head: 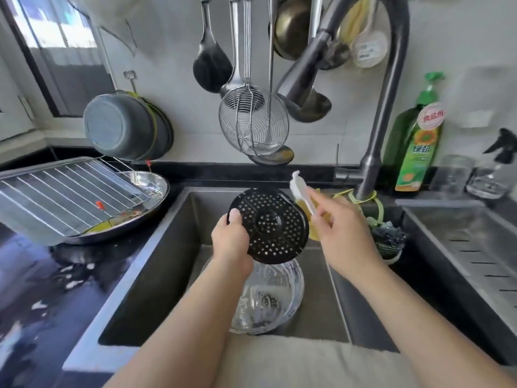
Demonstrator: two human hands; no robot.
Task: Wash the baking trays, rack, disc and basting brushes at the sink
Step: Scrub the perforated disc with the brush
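While we hold the perforated black disc (270, 226) above the sink (179, 219), the task reads as roughly at its midpoint, by our judgement. Our left hand (230, 238) grips the disc at its left edge, thumb curled over the rim, keeping it tilted over a clear glass bowl (270, 298) in the basin. Our right hand (340, 232) pinches a white basting brush (300, 189) together with a yellow cloth or sponge (314, 219), just right of the disc; whether the brush touches the disc, we cannot tell. No water shows at the faucet (302, 79). On the left counter, the wire rack (70, 189) lies over a round steel tray (145, 217) holding yellowish residue, so we judge both as unwashed. Only 1 brush is visible, and the disc's own condition cannot be determined.
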